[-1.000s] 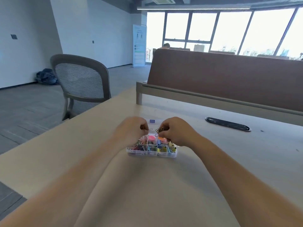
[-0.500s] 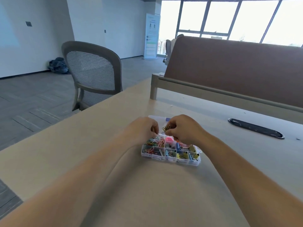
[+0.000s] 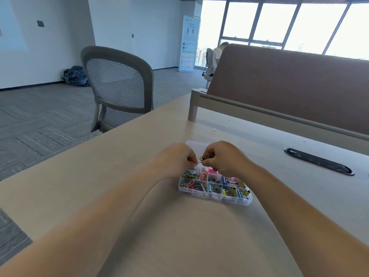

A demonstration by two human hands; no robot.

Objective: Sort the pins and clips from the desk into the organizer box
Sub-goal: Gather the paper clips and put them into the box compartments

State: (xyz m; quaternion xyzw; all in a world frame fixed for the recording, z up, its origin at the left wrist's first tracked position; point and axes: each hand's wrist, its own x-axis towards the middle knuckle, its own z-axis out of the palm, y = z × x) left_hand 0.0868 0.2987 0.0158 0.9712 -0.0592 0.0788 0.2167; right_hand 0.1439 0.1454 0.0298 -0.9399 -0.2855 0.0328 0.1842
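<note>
Two hands meet above the organizer box [image 3: 215, 193] on the desk [image 3: 99, 176]. Left hand [image 3: 175, 159] and right hand [image 3: 223, 158] both pinch a little bunch of gold paper clips [image 3: 203, 158] between their fingertips. Since before, the hands and clips look much the same; only the view turned.

Single head-worn view, wide-angle. Looks forward and down along both forearms to the desk [image 3: 99, 176], near in the lower frame. Faces the brown partition [image 3: 289, 86] and far windows [image 3: 279, 23]; chair [image 3: 119, 86] upper left. No second view to overlap.
</note>
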